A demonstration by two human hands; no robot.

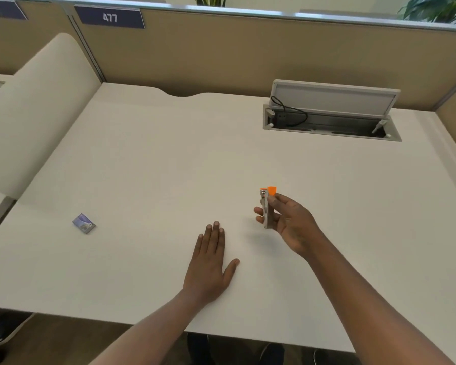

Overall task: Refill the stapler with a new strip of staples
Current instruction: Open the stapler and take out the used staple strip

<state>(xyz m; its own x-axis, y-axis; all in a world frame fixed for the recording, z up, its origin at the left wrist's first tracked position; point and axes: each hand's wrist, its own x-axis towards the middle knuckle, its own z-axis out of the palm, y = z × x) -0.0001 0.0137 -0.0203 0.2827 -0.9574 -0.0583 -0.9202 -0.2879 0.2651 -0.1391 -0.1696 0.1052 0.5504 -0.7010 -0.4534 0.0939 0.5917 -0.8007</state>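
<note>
2 bare forearms enter from the lower edge, nearest the camera, and reach forward over the white counter [156, 159].

Far left: a cream, round-cornered panel [32, 109] stands along the counter's left side. A small blue-grey box [84, 224] lies flat on the counter, alone, well apart from both hands; its print is too small to read.

Centre: the left hand [208, 264] lies palm down on the counter, its fingers straight and close together, its thumb spread to the right. It holds nothing.

Right of centre: the right hand [290, 222] grips the stapler [266, 209], with the fingers curled round its left side and the thumb on its right side. The stapler is a slim silver body with 2 orange parts at its far end. It is seen edge-on with its long axis pointing away from the camera, and a soft shadow falls on the counter beside it. It lies just to the right of the left hand's fingertips, without touching them.

Far right: a recessed cable hatch [332, 127] is set in the counter, its grey lid [334, 97] propped open and a black cable [292, 111] looped inside.

Rear: a tan partition [221, 54] bears a label reading 477 [110, 17], and a plant [437, 7] shows above its top rail at the right.
</note>
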